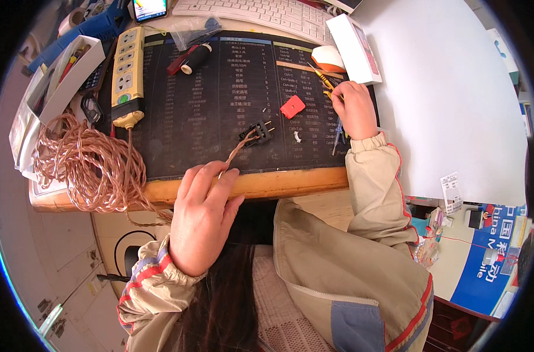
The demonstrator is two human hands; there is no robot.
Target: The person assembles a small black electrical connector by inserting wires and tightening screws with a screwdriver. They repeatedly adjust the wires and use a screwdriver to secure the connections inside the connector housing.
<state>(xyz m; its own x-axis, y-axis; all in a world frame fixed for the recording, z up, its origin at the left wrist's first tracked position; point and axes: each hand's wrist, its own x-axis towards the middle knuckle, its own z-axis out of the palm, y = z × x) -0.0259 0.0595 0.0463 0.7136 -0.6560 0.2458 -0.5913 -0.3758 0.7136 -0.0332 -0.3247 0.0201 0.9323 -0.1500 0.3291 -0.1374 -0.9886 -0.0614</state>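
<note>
My left hand (203, 208) is at the table's front edge, its fingers closed around a twisted copper-coloured wire (236, 154). That wire runs up into a black plug (259, 133), which lies on the dark mat with its metal pins pointing right. Farther right, my right hand (356, 110) pinches the handle end of a small yellow-and-black screwdriver (321, 76), whose thin tip points up and left. Between my hands lie a red plastic plug cover (292, 107) and a small white piece (297, 137). Below my right hand, a slim dark blue tool (338, 136) is partly hidden.
A large coil of the wire (91, 164) hangs over the left table edge, beside a yellow power strip (127, 67). Behind are a red-and-black tool (191, 58), a clear bag (195, 33), a keyboard (255, 14), a mouse (328, 58) and a white box (354, 50).
</note>
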